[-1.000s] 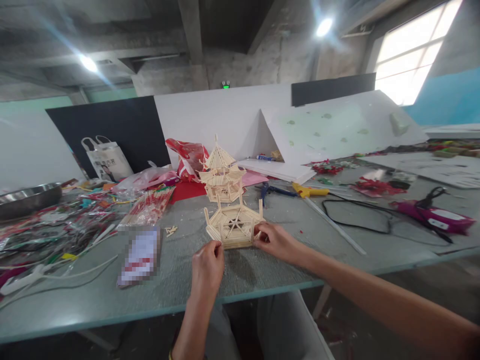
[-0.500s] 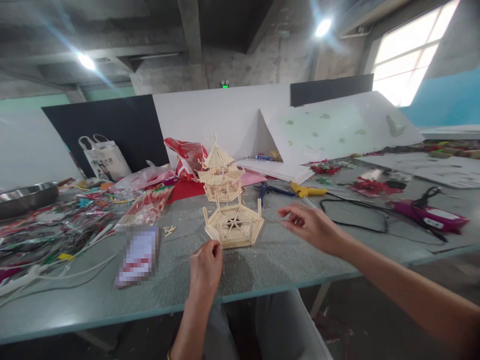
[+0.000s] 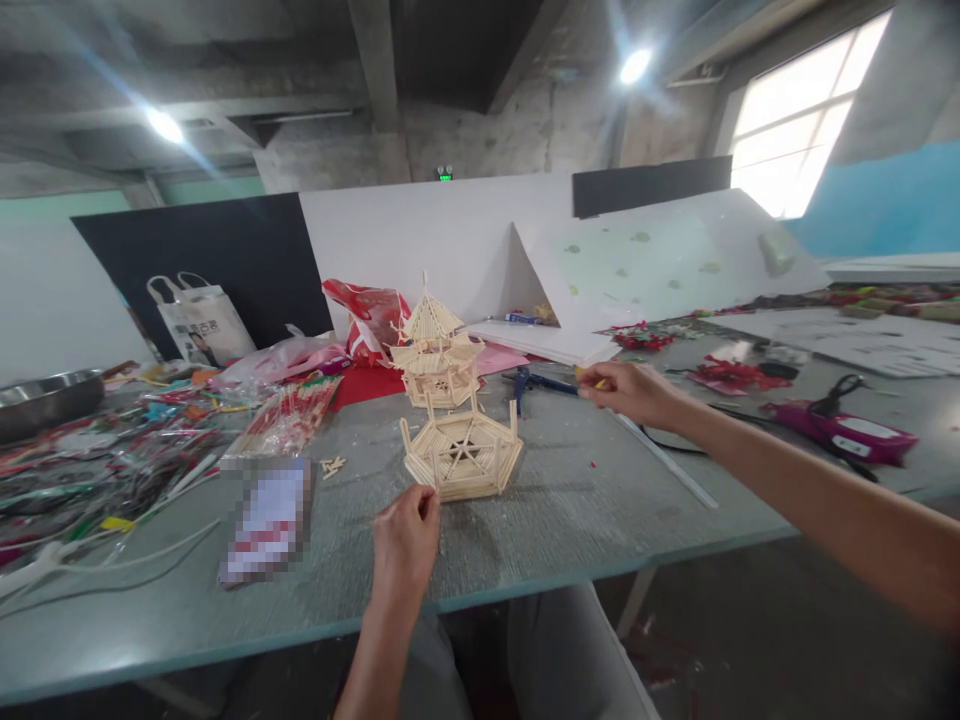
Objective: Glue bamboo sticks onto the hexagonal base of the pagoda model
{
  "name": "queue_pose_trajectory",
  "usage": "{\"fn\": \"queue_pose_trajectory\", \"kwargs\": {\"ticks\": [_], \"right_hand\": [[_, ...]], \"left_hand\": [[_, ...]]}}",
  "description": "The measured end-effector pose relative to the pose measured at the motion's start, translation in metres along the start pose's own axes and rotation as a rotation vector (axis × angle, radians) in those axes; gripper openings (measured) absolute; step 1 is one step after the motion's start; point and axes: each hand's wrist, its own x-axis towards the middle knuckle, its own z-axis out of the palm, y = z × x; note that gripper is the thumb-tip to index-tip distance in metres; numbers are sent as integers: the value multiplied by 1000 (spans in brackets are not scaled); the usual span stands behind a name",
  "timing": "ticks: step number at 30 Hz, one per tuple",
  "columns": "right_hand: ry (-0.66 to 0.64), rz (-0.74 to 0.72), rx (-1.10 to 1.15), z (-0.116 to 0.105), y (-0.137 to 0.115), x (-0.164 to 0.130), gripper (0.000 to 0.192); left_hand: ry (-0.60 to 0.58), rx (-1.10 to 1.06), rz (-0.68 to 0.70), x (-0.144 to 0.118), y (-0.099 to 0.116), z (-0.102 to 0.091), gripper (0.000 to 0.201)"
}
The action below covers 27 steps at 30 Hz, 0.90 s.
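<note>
A hexagonal base of thin wooden sticks (image 3: 480, 484) lies in front of me, with short posts at its corners. At its front left corner my left hand (image 3: 406, 535) is closed, thumb and finger pinched against the edge; the fingertips are partly hidden. My right hand (image 3: 622, 390) is wrapped round a yellow glue gun (image 3: 600, 384), most of it covered by the fingers. From beneath that hand a translucent glue stick (image 3: 679, 470) slants toward me. A tiered stick pagoda (image 3: 436, 345) with pointed roofs stands just behind the base.
Blue-handled pliers (image 3: 544, 381) lie left of my right hand. Short stick pieces (image 3: 332, 466) and a blurred packet (image 3: 268, 520) are on the left, beside piled plastic bags (image 3: 142, 440). A purple device (image 3: 844, 432) with a black cord sits right. The table's front edge (image 3: 525, 590) is close.
My right hand has moved forward from beside the base and closed on the glue gun, shifting its glue stick toward me. My left hand stays at the base's corner. The view has shifted slightly.
</note>
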Motion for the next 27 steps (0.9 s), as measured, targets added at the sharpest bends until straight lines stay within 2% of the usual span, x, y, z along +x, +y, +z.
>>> {"fn": "queue_pose_trajectory", "kwargs": {"ticks": [8,15,20,27], "right_hand": [[-115,16,-288,8,9,47,28],[-198,39,-348,40,6,91,25],[-221,3,-331,62,-3,97,27],[-211,-93,-307,69,-7,90,23]], "left_hand": [[4,36,8,-1,0,1,15],[14,62,-2,-1,2,2,13],[26,66,3,0,5,2,12],[29,89,-1,-3,7,3,13]]}}
